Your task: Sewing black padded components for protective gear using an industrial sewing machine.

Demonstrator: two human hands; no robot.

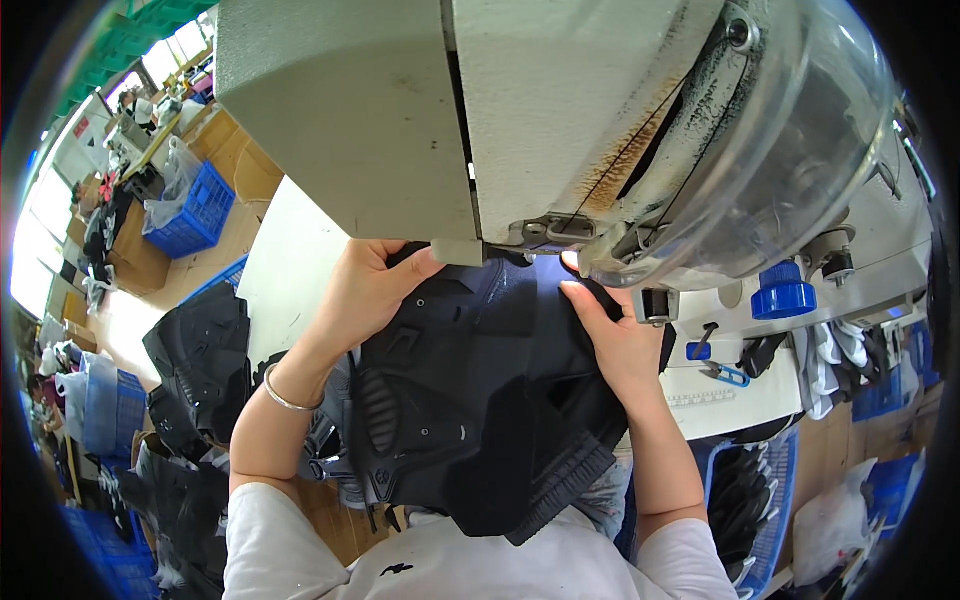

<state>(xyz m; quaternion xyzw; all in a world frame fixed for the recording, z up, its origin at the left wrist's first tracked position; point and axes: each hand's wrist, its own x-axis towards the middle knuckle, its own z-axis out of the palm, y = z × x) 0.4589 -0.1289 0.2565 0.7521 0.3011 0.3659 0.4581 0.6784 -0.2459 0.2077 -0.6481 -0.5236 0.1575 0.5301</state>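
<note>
A black garment piece [450, 390] with raised panels, small eyelets and a gathered, ribbed edge hangs from the sewing machine [345, 120] down over my lap. At its far left edge, my left hand [368, 288] pinches the fabric, thumb on top and fingers mostly behind. My right hand [622, 345] grips the cloth to the right of the needle area, its thumb lying on top and its fingers partly hidden by the machine head. Between the hands, the fabric passes under the machine, where a light shines on it. The needle itself is hidden.
Blue-handled thread snips [726, 374] lie on the white table [290, 265] at right. More black pieces [205, 355] are stacked at left. A blue basket [785, 500] of dark pieces stands at lower right. Another blue crate [195, 210] sits on the floor at far left.
</note>
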